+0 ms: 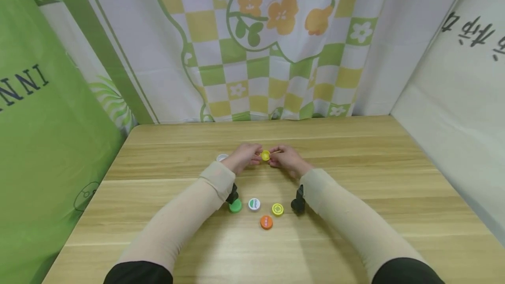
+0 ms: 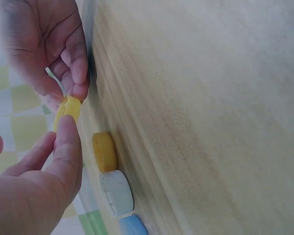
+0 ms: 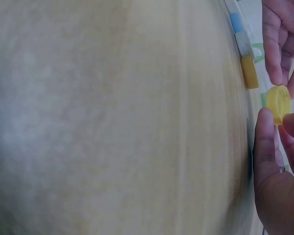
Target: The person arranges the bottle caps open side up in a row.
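One round, hollow yellow cap (image 1: 265,155), ridge-rimmed, is pinched by left hand (image 1: 245,157) and right hand (image 1: 289,160)

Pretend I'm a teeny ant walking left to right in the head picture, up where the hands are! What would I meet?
A white cap → the left hand → a yellow cap up at the fingertips → the right hand.

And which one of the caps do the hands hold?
The yellow cap between the left hand and right hand; the patterned yellow cap and the others in view lie on the table.
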The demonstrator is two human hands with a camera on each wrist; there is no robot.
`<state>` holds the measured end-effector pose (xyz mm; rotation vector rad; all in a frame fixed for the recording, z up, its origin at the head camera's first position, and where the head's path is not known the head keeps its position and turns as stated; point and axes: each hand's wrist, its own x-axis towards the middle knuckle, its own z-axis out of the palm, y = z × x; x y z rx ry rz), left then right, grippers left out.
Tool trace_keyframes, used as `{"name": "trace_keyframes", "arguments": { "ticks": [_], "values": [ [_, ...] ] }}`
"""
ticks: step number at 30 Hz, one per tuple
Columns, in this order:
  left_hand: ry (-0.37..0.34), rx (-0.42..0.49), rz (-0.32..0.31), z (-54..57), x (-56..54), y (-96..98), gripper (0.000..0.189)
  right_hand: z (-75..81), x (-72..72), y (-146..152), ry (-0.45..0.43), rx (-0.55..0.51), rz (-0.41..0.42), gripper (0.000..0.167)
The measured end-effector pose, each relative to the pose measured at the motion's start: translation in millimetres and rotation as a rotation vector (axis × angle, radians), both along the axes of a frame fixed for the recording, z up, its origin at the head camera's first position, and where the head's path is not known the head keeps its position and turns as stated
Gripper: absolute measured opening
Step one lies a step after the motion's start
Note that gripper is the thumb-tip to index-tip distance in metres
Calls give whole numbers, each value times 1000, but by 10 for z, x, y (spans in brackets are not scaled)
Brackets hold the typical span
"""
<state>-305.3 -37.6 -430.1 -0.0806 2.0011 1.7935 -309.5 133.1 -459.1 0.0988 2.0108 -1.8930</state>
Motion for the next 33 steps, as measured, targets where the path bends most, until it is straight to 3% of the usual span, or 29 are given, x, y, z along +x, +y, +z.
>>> {"name": "trace_keyframes", "arguments": {
  "ticks": [9, 18, 22, 33],
  "values": [
    [22, -147, -64, 20, -4, -19, 24, 16, 4, -8, 23, 69, 15, 27],
    [33, -221, -113, 28, -16, -31, 31, 28, 6, -29, 32, 126, 13, 27],
    [44, -280, -125, 16, -48, -30, 43, 23, -1, -44, 38, 148, 5, 26],
    [221, -466, -185, 81, -98, -8, 51, 38, -10, -99, 23, 132, -18, 25]
  ]
}}
